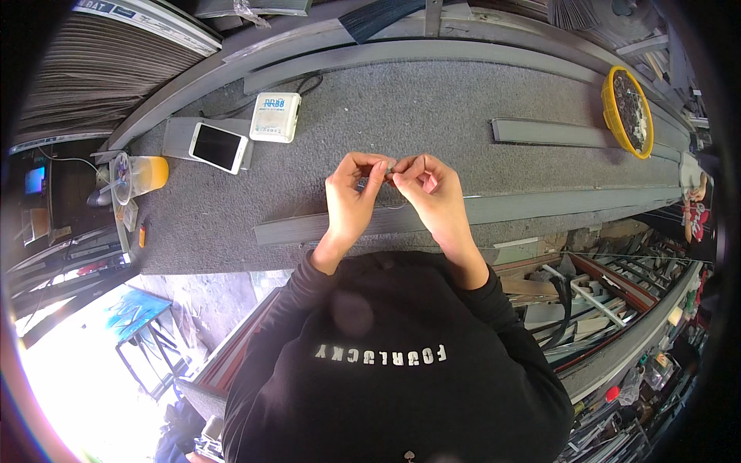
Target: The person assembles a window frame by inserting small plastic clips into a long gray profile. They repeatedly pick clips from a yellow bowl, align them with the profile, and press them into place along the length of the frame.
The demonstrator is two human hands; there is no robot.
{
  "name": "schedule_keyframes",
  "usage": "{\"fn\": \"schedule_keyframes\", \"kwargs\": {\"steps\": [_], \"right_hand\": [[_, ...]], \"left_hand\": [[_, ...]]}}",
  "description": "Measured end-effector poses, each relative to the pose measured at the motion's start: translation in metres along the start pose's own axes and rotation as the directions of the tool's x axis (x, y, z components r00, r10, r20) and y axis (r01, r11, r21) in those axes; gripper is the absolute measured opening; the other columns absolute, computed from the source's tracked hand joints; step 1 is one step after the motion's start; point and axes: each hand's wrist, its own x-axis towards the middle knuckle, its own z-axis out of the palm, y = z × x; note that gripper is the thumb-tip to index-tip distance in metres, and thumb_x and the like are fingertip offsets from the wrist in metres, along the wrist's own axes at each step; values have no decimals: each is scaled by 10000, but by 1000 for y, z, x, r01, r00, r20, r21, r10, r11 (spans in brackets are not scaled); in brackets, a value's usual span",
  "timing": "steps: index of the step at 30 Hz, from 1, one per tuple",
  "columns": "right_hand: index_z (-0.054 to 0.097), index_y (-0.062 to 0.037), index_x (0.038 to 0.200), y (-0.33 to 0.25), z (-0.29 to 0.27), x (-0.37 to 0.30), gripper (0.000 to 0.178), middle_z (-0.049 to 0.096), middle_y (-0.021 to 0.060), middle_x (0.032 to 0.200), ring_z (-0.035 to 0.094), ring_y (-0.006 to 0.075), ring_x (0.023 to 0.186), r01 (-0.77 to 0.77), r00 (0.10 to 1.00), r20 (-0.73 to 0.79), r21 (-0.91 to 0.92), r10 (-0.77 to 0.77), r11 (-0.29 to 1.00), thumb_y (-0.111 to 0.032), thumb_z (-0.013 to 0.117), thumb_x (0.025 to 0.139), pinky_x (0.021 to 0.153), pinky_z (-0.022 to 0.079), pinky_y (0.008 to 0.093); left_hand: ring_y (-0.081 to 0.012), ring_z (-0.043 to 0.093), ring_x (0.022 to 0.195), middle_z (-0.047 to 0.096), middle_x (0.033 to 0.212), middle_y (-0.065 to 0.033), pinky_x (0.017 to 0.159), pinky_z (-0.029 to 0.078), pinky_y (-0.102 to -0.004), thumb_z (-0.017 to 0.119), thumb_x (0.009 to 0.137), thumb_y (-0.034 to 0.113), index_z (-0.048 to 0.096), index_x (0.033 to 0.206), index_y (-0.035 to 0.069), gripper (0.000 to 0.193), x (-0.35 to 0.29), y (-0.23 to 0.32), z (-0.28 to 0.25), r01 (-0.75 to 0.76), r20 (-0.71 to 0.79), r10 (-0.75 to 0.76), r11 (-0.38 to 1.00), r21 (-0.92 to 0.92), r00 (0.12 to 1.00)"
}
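Over the middle of the grey carpeted bench, my left hand (351, 201) and my right hand (436, 199) meet fingertip to fingertip. Both are closed in a pinch on one small greyish piece (390, 165), mostly hidden by the fingers and too small to name. A thin, pale thread or wire (395, 206) shows just beneath the hands. Under my wrists a long grey metal profile (532, 207) lies across the bench's near side.
To the left are a white phone (219, 147), a white box (275, 117) with a cable, a cup of orange drink (148, 174) and a small orange item (142, 235). At right, a yellow basket (608, 116) of small dark parts stands by a shorter profile (548, 133). Another person (695, 201) is far right.
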Motion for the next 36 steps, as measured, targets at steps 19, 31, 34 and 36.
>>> {"fn": "schedule_keyframes", "kwargs": {"steps": [19, 31, 34, 36], "right_hand": [[623, 19, 903, -2, -3, 2, 90, 646, 27, 834, 616, 77, 785, 9, 999, -32, -120, -13, 993, 9, 711, 884, 709, 507, 224], [640, 37, 920, -7, -6, -3, 92, 653, 62, 881, 658, 116, 820, 182, 983, 59, -238, -173, 954, 82, 693, 860, 757, 545, 241], [637, 40, 922, -7, -6, -4, 110, 639, 78, 917, 666, 134, 845, 255, 966, 113, -264, -232, 930, 93, 698, 847, 765, 554, 254], [637, 38, 923, -8, -5, -5, 124, 629, 82, 947, 666, 144, 860, 270, 961, 131, -249, -243, 930, 94, 706, 837, 764, 557, 256]], "left_hand": [[-152, 663, 751, 727, 916, -99, 693, 533, -278, 711, 894, 41, 656, 941, -24, 97, 0, 13, -3, -246, 36, 245, 929, 275, 969], [-132, 584, 1050, 555, 1281, -108, 869, 480, -261, 664, 963, 169, 722, 1011, -12, 196, 6, 17, -22, 247, 346, -186, 958, -143, 920], [-127, 584, 1028, 552, 1282, -108, 864, 477, -258, 672, 958, 174, 727, 995, -13, 198, 6, 17, -25, 294, 367, -220, 943, -156, 904], [-116, 583, 992, 552, 1274, -104, 845, 477, -255, 678, 953, 173, 729, 984, -13, 195, 7, 17, -26, 309, 365, -240, 940, -142, 900]]}}
